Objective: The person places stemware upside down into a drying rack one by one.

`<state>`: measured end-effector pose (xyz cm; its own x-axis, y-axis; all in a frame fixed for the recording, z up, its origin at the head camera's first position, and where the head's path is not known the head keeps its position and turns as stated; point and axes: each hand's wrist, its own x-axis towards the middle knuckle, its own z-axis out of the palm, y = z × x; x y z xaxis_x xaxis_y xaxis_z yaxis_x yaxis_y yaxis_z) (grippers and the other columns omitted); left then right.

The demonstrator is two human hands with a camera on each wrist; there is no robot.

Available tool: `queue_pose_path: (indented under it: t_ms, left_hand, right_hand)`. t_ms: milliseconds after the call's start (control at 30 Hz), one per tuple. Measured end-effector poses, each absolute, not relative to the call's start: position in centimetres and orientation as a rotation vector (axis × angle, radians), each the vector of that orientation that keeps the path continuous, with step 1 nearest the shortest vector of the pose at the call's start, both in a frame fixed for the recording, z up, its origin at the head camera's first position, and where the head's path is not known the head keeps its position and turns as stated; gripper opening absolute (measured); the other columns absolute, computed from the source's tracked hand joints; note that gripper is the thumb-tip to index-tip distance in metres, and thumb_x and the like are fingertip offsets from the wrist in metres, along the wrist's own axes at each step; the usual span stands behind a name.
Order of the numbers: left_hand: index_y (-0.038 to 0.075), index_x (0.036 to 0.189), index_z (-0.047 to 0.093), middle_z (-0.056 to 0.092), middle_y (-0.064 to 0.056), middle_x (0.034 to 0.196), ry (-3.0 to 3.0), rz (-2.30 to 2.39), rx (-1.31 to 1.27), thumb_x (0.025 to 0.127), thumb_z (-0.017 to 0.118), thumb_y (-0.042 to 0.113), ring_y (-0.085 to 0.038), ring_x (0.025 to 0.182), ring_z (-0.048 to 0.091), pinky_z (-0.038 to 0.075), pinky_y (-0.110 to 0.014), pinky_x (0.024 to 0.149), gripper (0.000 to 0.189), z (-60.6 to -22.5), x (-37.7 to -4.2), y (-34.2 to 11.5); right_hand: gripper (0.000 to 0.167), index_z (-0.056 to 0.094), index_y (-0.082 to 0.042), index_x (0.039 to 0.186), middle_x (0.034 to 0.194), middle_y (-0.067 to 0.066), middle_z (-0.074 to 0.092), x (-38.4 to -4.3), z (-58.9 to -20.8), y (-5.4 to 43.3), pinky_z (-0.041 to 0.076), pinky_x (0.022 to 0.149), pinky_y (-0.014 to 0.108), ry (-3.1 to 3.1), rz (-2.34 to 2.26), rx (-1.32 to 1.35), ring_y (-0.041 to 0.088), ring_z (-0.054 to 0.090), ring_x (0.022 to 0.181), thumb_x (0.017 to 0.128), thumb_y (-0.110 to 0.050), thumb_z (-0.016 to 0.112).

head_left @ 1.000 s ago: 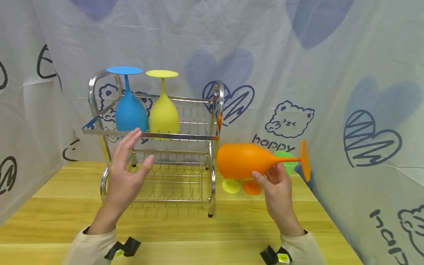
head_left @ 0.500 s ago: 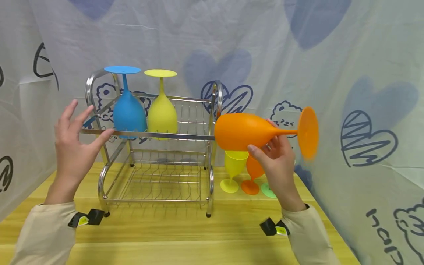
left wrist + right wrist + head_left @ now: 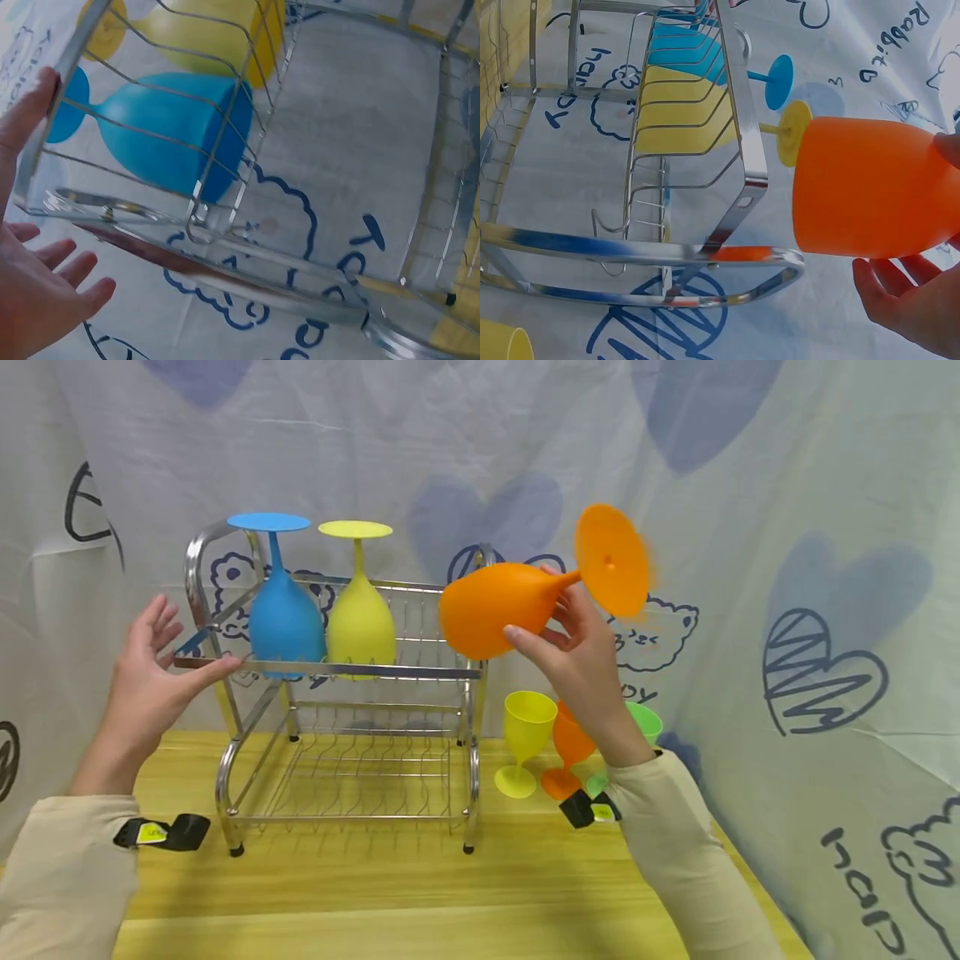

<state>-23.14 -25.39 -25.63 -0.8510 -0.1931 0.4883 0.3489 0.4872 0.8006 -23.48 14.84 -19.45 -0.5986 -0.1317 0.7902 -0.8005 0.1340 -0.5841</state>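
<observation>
My right hand (image 3: 542,628) grips an orange goblet (image 3: 487,606) by its bowl and stem. The goblet is tilted, foot (image 3: 611,560) up and to the right, beside the top right corner of a two-tier metal rack (image 3: 337,670). In the right wrist view the orange goblet (image 3: 870,187) hangs next to the rack's end loop (image 3: 742,259). My left hand (image 3: 180,645) is spread open at the upper tier's left end, thumb against the front rail. A blue goblet (image 3: 285,618) and a yellow-green goblet (image 3: 362,622) stand upside down on the upper tier.
Upright on the wooden table (image 3: 375,877), right of the rack, stand a yellow goblet (image 3: 527,727), a second orange goblet (image 3: 572,743) and a green goblet (image 3: 643,720). The rack's lower tier (image 3: 360,777) holds nothing. A printed cloth hangs close behind and at both sides.
My right hand has lifted the orange goblet up and left to the rack's top right corner, swinging its foot upward. My left hand moved from the rack's front to its upper left end.
</observation>
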Motion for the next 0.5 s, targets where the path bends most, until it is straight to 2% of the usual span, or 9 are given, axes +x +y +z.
queue_pose_path:
  t_ms: [67, 167, 267, 400, 500]
  left_hand:
    - [0.021, 0.156, -0.006, 0.006, -0.007, 0.161, -2.254, -1.383, -0.156, 0.092, 0.068, 0.023, -0.026, 0.143, 0.018, 0.019, -0.050, 0.115, 0.098, -25.8, -23.5, -25.9]
    - [0.022, 0.155, -0.008, 0.007, -0.009, 0.161, -2.301, -1.405, -0.200, 0.094, 0.065, 0.023, -0.014, 0.127, 0.040, 0.029, -0.053, 0.110, 0.095, -26.1, -24.0, -26.4]
    - [0.023, 0.156, -0.002, 0.011, -0.014, 0.160, -2.325, -1.397, -0.237, 0.094, 0.064, 0.021, -0.002, 0.103, 0.045, 0.042, -0.032, 0.103, 0.090, -26.3, -24.4, -26.9]
    - [0.023, 0.157, 0.005, 0.015, -0.018, 0.158, -2.336, -1.399, -0.260, 0.094, 0.065, 0.020, -0.001, 0.101, 0.045, 0.044, -0.009, 0.078, 0.087, -26.2, -24.7, -27.2]
    - [0.022, 0.157, 0.007, 0.015, -0.019, 0.157, -2.342, -1.404, -0.263, 0.093, 0.066, 0.020, -0.004, 0.104, 0.044, 0.045, -0.008, 0.078, 0.086, -26.2, -24.8, -27.4]
  right_hand:
    - [0.059, 0.045, 0.002, 0.139, 0.129, 0.013, 0.056, -23.9, -19.0, 14.2, 0.052, 0.090, 0.034, -1.902, 1.485, 0.882, 0.022, 0.057, 0.112, 0.086, 0.002, 0.070]
    - [0.057, 0.045, 0.000, 0.139, 0.128, 0.013, 0.057, -24.6, -18.7, 13.2, 0.052, 0.091, 0.034, -2.016, 1.450, 0.828, 0.022, 0.057, 0.112, 0.088, -0.006, 0.071]
    - [0.056, 0.047, -0.002, 0.137, 0.127, 0.011, 0.058, -25.2, -18.4, 12.3, 0.051, 0.092, 0.033, -2.107, 1.423, 0.782, 0.022, 0.057, 0.113, 0.088, -0.013, 0.072]
    - [0.060, 0.047, -0.006, 0.140, 0.130, 0.008, 0.057, -26.0, -17.8, 11.4, 0.049, 0.094, 0.032, -2.197, 1.407, 0.751, 0.021, 0.055, 0.115, 0.088, -0.021, 0.073]
    - [0.063, 0.045, -0.010, 0.142, 0.133, 0.007, 0.055, -26.5, -17.4, 10.7, 0.049, 0.094, 0.034, -2.262, 1.408, 0.723, 0.022, 0.054, 0.116, 0.088, -0.025, 0.073]
